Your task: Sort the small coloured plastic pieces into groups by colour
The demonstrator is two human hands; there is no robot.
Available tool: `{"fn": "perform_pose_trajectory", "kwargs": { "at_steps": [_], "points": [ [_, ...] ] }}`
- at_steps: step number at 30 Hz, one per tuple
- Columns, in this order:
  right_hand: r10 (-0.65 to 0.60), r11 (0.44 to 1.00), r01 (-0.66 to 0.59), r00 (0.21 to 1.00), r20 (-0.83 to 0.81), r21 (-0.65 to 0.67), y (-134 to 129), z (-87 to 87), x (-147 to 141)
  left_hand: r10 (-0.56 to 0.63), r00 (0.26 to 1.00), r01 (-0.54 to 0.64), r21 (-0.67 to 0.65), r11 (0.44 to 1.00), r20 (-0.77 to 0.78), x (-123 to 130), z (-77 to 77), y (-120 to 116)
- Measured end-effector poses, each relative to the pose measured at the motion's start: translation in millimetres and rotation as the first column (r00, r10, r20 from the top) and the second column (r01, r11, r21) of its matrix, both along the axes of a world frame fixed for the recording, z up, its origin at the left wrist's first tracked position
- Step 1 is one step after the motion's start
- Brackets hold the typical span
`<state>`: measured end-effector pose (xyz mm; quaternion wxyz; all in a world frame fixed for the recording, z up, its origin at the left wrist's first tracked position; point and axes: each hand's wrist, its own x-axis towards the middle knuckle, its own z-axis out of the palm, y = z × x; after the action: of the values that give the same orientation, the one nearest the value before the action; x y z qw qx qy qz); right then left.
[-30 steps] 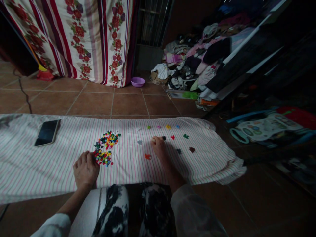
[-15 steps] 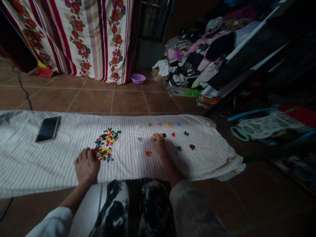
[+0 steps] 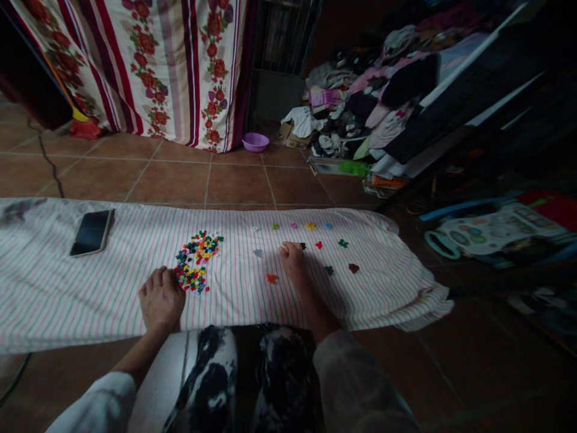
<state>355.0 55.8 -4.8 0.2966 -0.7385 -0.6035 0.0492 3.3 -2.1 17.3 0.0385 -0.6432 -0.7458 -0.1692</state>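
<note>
A pile of small multicoloured plastic pieces (image 3: 195, 267) lies on the striped cloth (image 3: 234, 307). My left hand (image 3: 161, 297) rests palm down at the pile's left edge, its fingers loosely bent and a little apart. Among small groups sorted by colour, my right hand (image 3: 293, 260) is closed in a pinch against the cloth; what its fingertips hold is too small or hidden to name. Touching or just beside it are black pieces (image 3: 303, 246), partly covered. Around it lie orange pieces (image 3: 272, 279), grey pieces (image 3: 258, 253), red pieces (image 3: 319, 245) and brown pieces (image 3: 353, 268).
A phone (image 3: 92, 233) lies on the cloth at the left. Yellow pieces (image 3: 311, 226) are in a back row with white, light green, pink and blue ones. Beyond, on the tiled floor, stand a purple basin (image 3: 255, 142) and a heap of clothes (image 3: 356, 108).
The whole view has shifted slightly. Both hands keep nearly the same places and poses, and the groups of pieces look unchanged.
</note>
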Motion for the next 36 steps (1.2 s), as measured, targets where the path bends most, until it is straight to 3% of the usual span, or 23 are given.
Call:
{"fn": "perform_pose_trajectory", "kwargs": {
  "at_steps": [10, 15, 20, 29, 32, 36],
  "points": [
    [-0.027, 0.999, 0.026, 0.999, -0.033, -0.046, -7, 5.5, 0, 0.004, 0.999, -0.003, 0.007, 1.000, -0.033, 0, -1.0, 0],
    [-0.058, 0.997, 0.057, 0.998, 0.004, 0.047, -17, 3.8, -3, 0.007, 0.999, -0.007, -0.003, 1.000, -0.039, 0, -0.6, 0],
    [0.040, 0.999, -0.042, 0.998, 0.054, 0.026, -29, 1.4, -7, 0.002, 1.000, -0.002, 0.003, 1.000, -0.020, 0, -0.9, 0],
    [0.044, 0.999, -0.046, 0.998, 0.054, 0.021, -30, 7.9, -13, 0.004, 1.000, -0.004, 0.012, 1.000, -0.012, -1, -3.5, 0],
    [0.088, 0.994, -0.089, 0.996, 0.017, 0.065, -29, 17.8, -25, 0.002, 1.000, -0.001, 0.017, 1.000, -0.021, -2, -4.6, 0],
    [0.256, 0.962, -0.251, 0.966, -0.042, 0.105, -27, 31.4, -60, -0.008, 0.999, 0.009, 0.023, 1.000, -0.039, -2, -5.2, 0]
  ]
}}
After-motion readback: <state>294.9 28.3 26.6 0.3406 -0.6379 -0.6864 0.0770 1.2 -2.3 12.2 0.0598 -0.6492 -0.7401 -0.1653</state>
